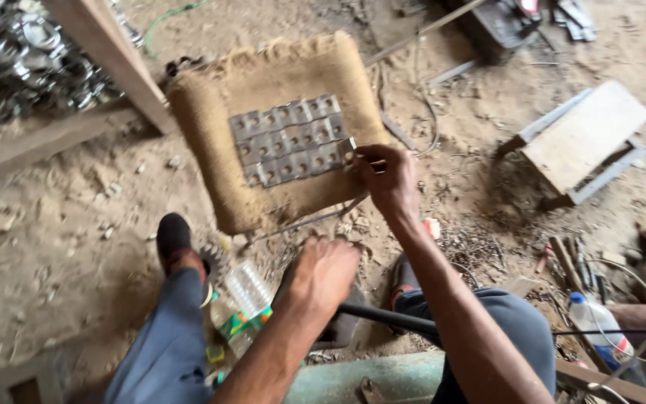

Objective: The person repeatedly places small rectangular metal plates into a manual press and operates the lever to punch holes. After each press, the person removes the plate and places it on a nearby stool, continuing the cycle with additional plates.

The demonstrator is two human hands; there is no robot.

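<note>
Right hand [389, 178] pinches a small plate [348, 147] at the burlap pad's [211, 127] right edge, just right of the plate rows [289, 140], whose long axis runs leftward; left hand [323, 271] is fisted on a handle [390, 319], farther off.

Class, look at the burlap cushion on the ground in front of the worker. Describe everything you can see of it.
The burlap cushion is a roughly square, padded pad of coarse tan sackcloth with frayed edges, lying tilted on the dusty dirt floor. Three rows of small grey metal plates, each with holes, lie flat on its middle. The right hand is setting a plate at the rows' right end. A wooden post stands at its upper left corner.
</note>
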